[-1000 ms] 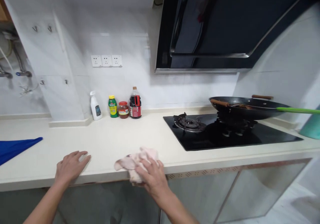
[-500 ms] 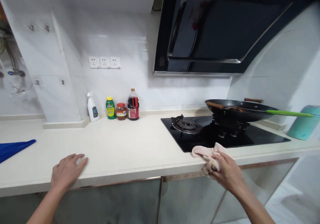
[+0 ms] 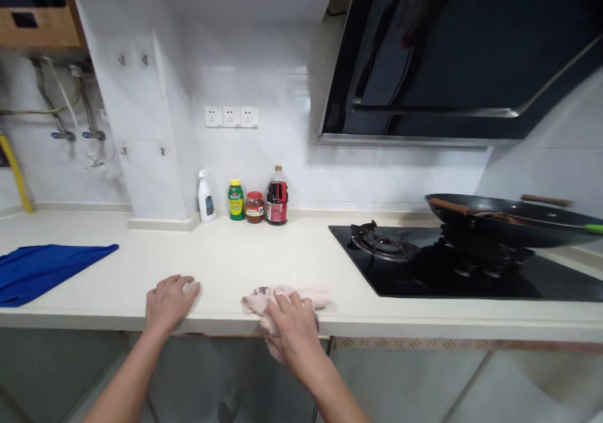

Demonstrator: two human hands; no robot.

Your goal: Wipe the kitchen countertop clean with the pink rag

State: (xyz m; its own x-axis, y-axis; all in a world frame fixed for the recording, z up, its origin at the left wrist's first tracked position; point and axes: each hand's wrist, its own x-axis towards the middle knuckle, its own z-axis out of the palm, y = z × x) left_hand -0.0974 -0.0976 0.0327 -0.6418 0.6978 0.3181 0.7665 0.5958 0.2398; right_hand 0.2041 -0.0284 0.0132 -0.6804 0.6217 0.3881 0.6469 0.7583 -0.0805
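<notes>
My right hand presses a crumpled pale pink cloth onto the front edge of the white countertop. Part of the cloth hangs over the edge, and the fingers are bent around its middle. To the left, my left hand rests on the counter near the front edge, fingers loosely apart, holding nothing. A blue cloth lies spread on the counter farther left.
Along the back wall stand a white spray bottle, a green bottle with a yellow cap, a red-lidded jar and a dark sauce bottle. On the right, a black gas hob carries a wok under a range hood.
My right hand has moved left with the pink cloth, from the hob's front edge to the counter's middle. My view has turned left, showing more of the blue cloth.
</notes>
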